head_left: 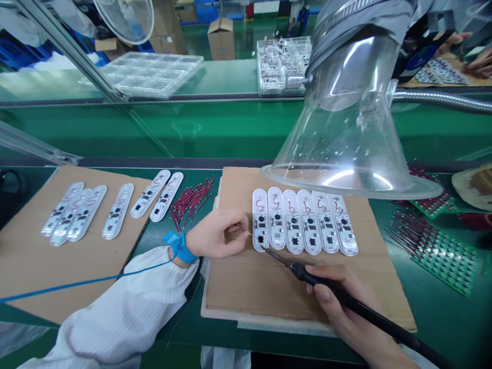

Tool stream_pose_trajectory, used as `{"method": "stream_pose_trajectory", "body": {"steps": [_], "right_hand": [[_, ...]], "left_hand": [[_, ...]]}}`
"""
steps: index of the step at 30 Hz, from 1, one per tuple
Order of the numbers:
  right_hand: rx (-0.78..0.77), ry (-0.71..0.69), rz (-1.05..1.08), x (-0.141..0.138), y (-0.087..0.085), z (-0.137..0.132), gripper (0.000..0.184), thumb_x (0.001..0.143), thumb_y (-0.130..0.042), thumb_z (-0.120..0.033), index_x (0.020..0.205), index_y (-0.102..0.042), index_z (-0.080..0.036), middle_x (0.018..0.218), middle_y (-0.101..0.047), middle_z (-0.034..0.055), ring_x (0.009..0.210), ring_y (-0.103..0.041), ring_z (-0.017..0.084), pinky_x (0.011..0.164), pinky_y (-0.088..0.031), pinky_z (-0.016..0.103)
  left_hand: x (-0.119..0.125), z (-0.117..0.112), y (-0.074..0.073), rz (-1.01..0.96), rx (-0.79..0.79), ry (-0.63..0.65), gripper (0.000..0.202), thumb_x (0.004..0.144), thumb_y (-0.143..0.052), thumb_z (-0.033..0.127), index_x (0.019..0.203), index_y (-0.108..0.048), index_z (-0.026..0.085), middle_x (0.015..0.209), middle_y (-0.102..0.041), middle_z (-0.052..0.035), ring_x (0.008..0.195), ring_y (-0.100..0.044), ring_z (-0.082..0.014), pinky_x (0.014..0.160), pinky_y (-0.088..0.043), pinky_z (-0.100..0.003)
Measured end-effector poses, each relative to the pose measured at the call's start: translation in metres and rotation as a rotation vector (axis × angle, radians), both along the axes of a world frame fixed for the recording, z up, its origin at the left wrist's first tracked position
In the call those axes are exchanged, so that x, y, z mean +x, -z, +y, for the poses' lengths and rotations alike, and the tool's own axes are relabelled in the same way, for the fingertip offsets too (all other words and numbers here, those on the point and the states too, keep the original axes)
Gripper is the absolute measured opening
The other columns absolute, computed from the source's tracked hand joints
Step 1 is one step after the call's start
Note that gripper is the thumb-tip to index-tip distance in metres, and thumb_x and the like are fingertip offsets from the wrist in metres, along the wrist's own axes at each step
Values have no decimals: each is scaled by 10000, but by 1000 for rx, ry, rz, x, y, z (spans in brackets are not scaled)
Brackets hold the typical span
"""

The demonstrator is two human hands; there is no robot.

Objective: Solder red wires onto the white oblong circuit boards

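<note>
My left hand (225, 233), with a blue band at the wrist, pinches a thin solder wire (249, 233) between thumb and forefinger. The wire's end reaches the leftmost white circuit board (261, 218) of a row. Wrapped in my right hand (342, 302) is a black soldering iron (307, 275), its tip at the lower end of that same board. Whether the tip touches the board or the wire, I cannot tell. Several more white boards (293, 220) stand side by side to the right, most with a red wire on top. They lie on a cardboard sheet (307, 292).
A clear fume hood (342, 133) hangs low over the boards. More boards (117, 210) lie on the left cardboard (88, 271), beside loose red wires (190, 202). At right sits a green perforated board (448, 264) with red wires. Across a ledge, another person's hands (480, 62) show.
</note>
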State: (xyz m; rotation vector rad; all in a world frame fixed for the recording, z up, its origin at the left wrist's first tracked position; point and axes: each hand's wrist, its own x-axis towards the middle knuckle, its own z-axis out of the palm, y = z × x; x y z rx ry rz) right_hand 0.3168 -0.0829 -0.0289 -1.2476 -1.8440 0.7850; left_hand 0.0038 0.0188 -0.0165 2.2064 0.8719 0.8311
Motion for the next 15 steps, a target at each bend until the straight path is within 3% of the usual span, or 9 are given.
{"method": "stream_pose_trajectory", "body": {"steps": [8, 15], "right_hand": [[-42, -22, 21, 3, 4, -2, 221, 1111, -671, -508, 1194, -760, -324, 872, -833, -2, 738, -828, 172, 701, -666, 227], [-11, -14, 81, -1, -1, 2, 236, 1110, -667, -528, 1150, -764, -317, 823, -830, -17, 684, -820, 161, 657, -653, 210]], "left_hand": [[0, 1, 2, -2, -17, 3, 115, 896, -575, 125, 840, -533, 216, 666, -447, 90, 543, -333, -78, 523, -276, -219], [-1, 1, 1, 8, -25, 17, 119, 888, -580, 128, 833, -528, 220, 649, -415, 98, 541, -334, -80, 522, -260, -224]]}}
